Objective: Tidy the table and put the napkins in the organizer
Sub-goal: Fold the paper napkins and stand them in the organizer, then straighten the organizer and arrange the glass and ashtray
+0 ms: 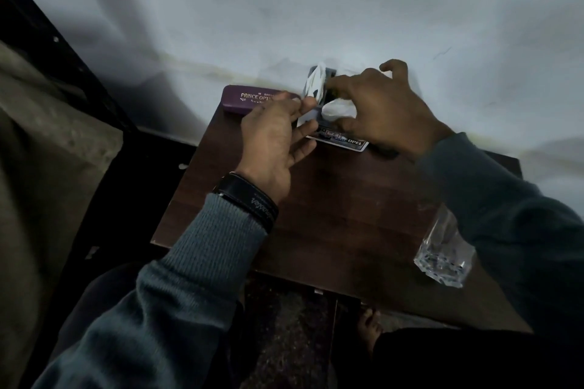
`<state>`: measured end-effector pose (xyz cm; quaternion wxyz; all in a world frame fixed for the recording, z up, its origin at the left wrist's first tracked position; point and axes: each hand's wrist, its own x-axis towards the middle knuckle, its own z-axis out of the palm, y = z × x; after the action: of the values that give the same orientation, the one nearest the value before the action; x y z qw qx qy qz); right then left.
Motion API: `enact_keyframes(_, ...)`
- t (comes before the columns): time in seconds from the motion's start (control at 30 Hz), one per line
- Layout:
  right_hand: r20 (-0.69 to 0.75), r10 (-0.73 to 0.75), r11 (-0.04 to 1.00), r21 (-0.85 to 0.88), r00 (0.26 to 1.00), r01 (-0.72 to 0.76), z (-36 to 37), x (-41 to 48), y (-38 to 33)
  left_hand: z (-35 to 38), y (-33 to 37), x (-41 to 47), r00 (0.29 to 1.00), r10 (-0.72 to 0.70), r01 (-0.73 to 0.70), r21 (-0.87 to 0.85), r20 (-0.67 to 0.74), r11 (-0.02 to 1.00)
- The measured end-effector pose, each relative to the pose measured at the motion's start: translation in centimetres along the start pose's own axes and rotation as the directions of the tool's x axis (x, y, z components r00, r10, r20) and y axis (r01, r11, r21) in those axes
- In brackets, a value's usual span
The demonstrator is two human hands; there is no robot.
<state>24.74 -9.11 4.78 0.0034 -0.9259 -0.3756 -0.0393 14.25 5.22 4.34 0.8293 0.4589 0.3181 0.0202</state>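
A small organizer (343, 139) with an "OPEL" label stands at the back of the brown table (331, 215), against the white wall. One white napkin (316, 79) sticks upright out of its far slot. My right hand (385, 110) reaches over the organizer and pinches a crumpled white napkin (336, 109) right at its opening. My left hand (275, 139) holds the organizer's left side between thumb and fingers. Both hands hide most of the organizer's body.
A purple spectacle case (240, 99) lies at the table's back left corner, touching the wall. A clear glass tumbler (442, 256) stands near the front right edge, under my right sleeve. A dark frame runs along the left. A bare foot (368, 328) shows below the table.
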Motion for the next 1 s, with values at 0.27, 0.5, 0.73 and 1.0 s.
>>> enact_keyframes(0.27,0.076,0.062,0.994,-0.093,0.995,-0.055,0.6,0.1,0.2,0.0,0.0,0.0,1.0,-0.011,0.011,0.01,0.003,1.0)
enact_keyframes(0.5,0.046,0.073,0.997,-0.017,0.996,-0.072,1.0,0.3,0.6,0.0,0.0,-0.1,1.0,-0.019,0.019,0.019,0.013,1.0)
enact_keyframes(0.73,0.043,0.09,0.993,-0.083,0.995,-0.086,1.1,0.1,0.8,0.0,-0.1,0.0,0.999,-0.028,0.026,0.032,0.038,0.999)
enact_keyframes(1.0,0.015,0.051,0.993,-0.107,0.999,-0.049,0.9,-0.2,0.7,0.0,-0.3,0.0,0.999,-0.023,0.021,0.04,0.041,0.999)
